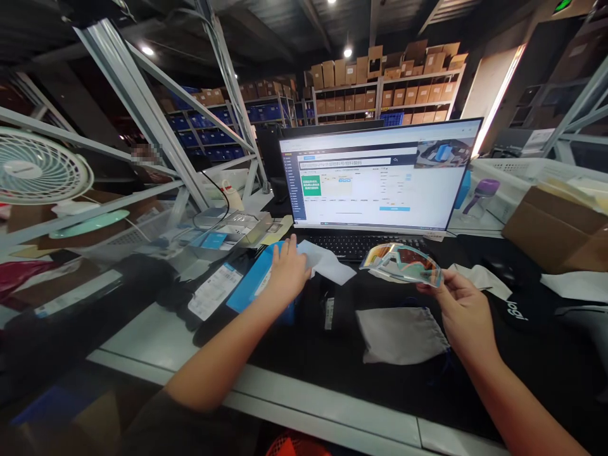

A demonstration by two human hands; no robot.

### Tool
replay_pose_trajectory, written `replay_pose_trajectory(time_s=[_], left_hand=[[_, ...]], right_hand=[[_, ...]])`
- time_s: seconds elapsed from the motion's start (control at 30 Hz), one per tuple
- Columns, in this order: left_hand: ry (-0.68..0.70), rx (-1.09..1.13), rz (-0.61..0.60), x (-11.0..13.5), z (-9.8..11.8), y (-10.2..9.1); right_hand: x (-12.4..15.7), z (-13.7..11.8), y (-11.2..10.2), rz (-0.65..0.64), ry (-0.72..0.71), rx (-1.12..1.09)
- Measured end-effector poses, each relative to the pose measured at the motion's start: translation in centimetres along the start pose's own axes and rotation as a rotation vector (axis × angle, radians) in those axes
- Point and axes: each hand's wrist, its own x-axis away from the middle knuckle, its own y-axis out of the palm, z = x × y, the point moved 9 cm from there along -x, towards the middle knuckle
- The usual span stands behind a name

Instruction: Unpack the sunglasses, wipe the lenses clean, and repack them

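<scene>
My right hand (468,310) pinches one end of a pair of wraparound sports sunglasses (403,264) with an orange mirrored tint, held up in front of the keyboard. Below them a grey drawstring pouch (401,335) lies flat on the black mat. Over a blue box (251,278) is my left hand (287,269), its fingers stretched out. A thin white sheet (330,263) lies right beside that hand; whether the thumb touches it I cannot tell. Nearby on the mat is a small clear packet with a barcode label (329,313).
A monitor (380,183) stands behind the keyboard (346,244). Left of the blue box lies a white-labelled packet (215,291). A cardboard box (560,228) and a computer mouse (501,272) are on the right, a fan (42,166) on the far left.
</scene>
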Motion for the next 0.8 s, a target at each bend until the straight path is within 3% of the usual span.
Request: replay_pose_trajectory(time_s=[0.1, 0.23, 0.47, 0.8], left_hand=[[0.146, 0.036, -0.047, 0.1, 2.7, 0.5], [0.31, 0.163, -0.221, 0.5, 4.7, 1.8], [0.154, 0.179, -0.247, 0.9, 3.9, 1.1], [0.281, 0.096, -0.242, 0.0, 6.8, 1.9]], right_hand=[[0.0, 0.2, 0.2, -0.018, 0.0, -0.01], [-0.3, 0.2, 0.1, -0.006, -0.005, -0.011], [-0.3, 0.0, 0.1, -0.02, 0.001, 0.002], [-0.3, 0.5, 0.7, -0.029, 0.018, -0.014]])
